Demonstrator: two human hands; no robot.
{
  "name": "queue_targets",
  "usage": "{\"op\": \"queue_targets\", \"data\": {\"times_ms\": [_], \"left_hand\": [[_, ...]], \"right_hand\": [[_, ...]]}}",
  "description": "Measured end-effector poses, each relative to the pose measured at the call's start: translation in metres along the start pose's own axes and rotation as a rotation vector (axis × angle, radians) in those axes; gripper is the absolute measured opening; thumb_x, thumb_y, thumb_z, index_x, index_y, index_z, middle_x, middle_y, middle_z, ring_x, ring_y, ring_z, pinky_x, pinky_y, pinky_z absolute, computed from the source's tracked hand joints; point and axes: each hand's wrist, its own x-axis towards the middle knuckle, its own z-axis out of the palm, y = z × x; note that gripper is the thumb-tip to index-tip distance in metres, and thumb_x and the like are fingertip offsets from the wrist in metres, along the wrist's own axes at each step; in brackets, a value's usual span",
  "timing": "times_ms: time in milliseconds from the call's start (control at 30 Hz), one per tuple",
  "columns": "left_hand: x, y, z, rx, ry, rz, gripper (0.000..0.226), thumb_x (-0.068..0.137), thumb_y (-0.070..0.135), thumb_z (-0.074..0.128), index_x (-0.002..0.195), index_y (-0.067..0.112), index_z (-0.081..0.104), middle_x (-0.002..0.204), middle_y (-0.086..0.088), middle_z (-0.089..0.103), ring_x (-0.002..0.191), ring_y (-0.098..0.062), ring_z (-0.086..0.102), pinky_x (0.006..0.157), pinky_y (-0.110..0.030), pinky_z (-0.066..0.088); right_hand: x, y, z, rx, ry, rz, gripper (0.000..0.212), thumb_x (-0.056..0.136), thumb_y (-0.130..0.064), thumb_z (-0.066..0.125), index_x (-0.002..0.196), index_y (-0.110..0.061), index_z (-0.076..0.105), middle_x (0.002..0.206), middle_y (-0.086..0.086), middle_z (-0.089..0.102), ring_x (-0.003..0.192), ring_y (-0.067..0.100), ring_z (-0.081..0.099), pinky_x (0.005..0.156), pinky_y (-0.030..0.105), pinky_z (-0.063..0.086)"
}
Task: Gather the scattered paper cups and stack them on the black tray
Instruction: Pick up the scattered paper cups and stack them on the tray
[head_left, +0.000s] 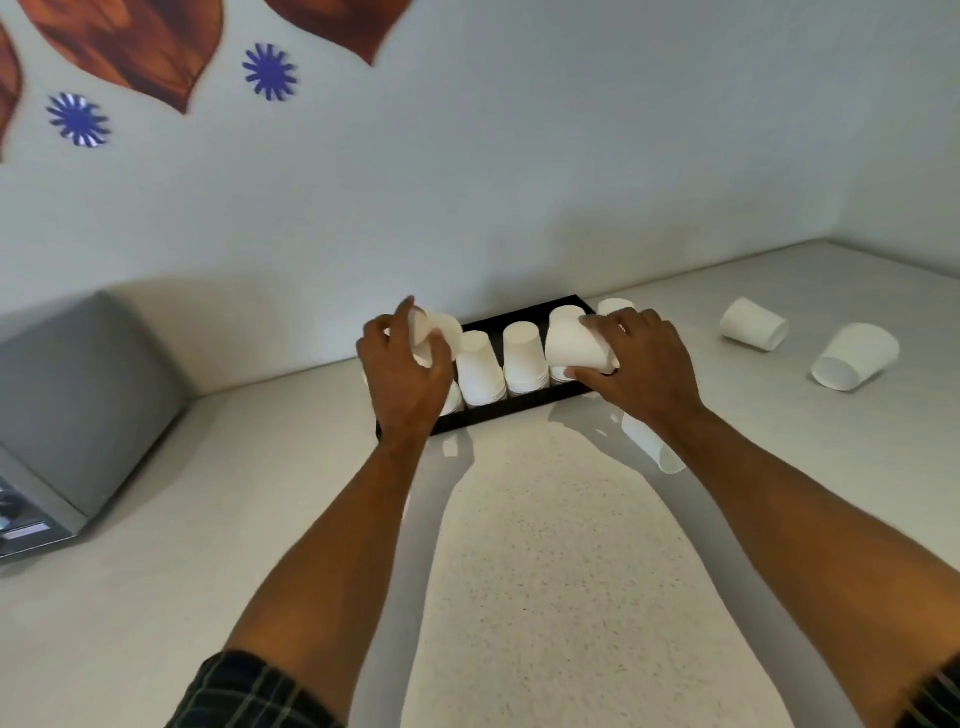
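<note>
A black tray (511, 411) lies on the pale counter against the wall. On it stand upside-down stacks of white paper cups (524, 359). My left hand (402, 379) grips a white paper cup (439, 332), tilted, above the tray's left end. Over the tray's right end, my right hand (641, 366) holds another white cup (576, 345) on its side. Two loose cups lie on their sides at the right, one (753, 323) farther back and one (854, 356) nearer. Another loose cup (652, 448) lies partly hidden under my right forearm.
A grey appliance (78, 410) stands at the left on the counter. The wall runs close behind the tray and turns a corner at the far right. Blue and brown decorations hang on the wall above.
</note>
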Motion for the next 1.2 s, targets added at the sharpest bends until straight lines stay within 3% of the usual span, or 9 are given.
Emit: {"op": "queue_targets", "data": {"times_ms": [167, 300, 467, 633, 833, 1033, 1200], "left_hand": [[0.018, -0.035, -0.020, 0.056, 0.023, -0.045, 0.050, 0.090, 0.030, 0.060, 0.139, 0.023, 0.053, 0.124, -0.008, 0.054, 0.114, -0.026, 0.046, 0.093, -0.029, 0.041], [0.022, -0.051, -0.029, 0.015, -0.004, -0.072, 0.043, 0.090, 0.028, 0.062, 0.131, 0.020, 0.053, 0.122, -0.004, 0.057, 0.110, -0.023, 0.049, 0.095, -0.041, 0.047], [0.024, -0.057, -0.022, -0.003, -0.096, -0.033, 0.038, 0.092, 0.028, 0.062, 0.129, 0.020, 0.054, 0.122, -0.005, 0.058, 0.111, -0.023, 0.051, 0.092, -0.036, 0.047], [0.024, -0.065, -0.006, 0.146, -0.261, 0.074, 0.033, 0.091, 0.026, 0.064, 0.123, 0.016, 0.061, 0.123, -0.009, 0.059, 0.111, -0.027, 0.053, 0.088, -0.033, 0.045], [0.013, -0.075, 0.012, 0.287, -0.328, 0.069, 0.021, 0.094, 0.015, 0.059, 0.108, 0.008, 0.073, 0.123, -0.010, 0.058, 0.117, -0.029, 0.050, 0.090, -0.032, 0.045], [0.000, -0.073, 0.013, 0.331, -0.301, 0.092, 0.025, 0.090, 0.006, 0.058, 0.110, 0.006, 0.073, 0.114, -0.014, 0.065, 0.107, -0.033, 0.054, 0.081, -0.037, 0.047], [0.000, -0.073, 0.012, 0.375, -0.336, 0.110, 0.031, 0.089, 0.008, 0.060, 0.118, 0.007, 0.071, 0.119, -0.015, 0.064, 0.109, -0.034, 0.055, 0.087, -0.041, 0.048]], "right_hand": [[0.021, -0.040, 0.011, 0.324, -0.054, 0.215, 0.066, 0.063, -0.066, 0.077, 0.113, -0.032, 0.050, 0.107, -0.008, 0.061, 0.089, 0.014, 0.057, 0.068, 0.030, 0.044], [0.035, -0.060, 0.026, 0.431, -0.116, 0.174, 0.063, 0.072, -0.058, 0.078, 0.122, -0.029, 0.053, 0.119, -0.006, 0.052, 0.099, 0.015, 0.056, 0.072, 0.033, 0.050], [0.057, -0.081, 0.037, 0.519, -0.113, 0.172, 0.064, 0.078, -0.048, 0.077, 0.132, -0.027, 0.050, 0.125, -0.004, 0.050, 0.107, 0.015, 0.055, 0.078, 0.032, 0.049], [0.073, -0.093, 0.044, 0.489, -0.137, 0.171, 0.062, 0.075, -0.048, 0.079, 0.123, -0.023, 0.048, 0.118, -0.002, 0.057, 0.103, 0.020, 0.057, 0.080, 0.037, 0.049], [0.071, -0.097, 0.062, 0.423, -0.168, 0.135, 0.055, 0.088, -0.042, 0.069, 0.134, -0.020, 0.051, 0.128, 0.006, 0.055, 0.111, 0.024, 0.055, 0.084, 0.031, 0.044], [0.071, -0.106, 0.066, 0.392, -0.163, 0.104, 0.042, 0.096, -0.022, 0.060, 0.137, -0.017, 0.054, 0.137, 0.007, 0.048, 0.118, 0.026, 0.055, 0.091, 0.035, 0.051], [0.062, -0.109, 0.077, 0.320, -0.343, -0.001, 0.042, 0.096, -0.006, 0.051, 0.136, -0.015, 0.055, 0.137, 0.006, 0.048, 0.123, 0.024, 0.048, 0.095, 0.037, 0.048]]}}
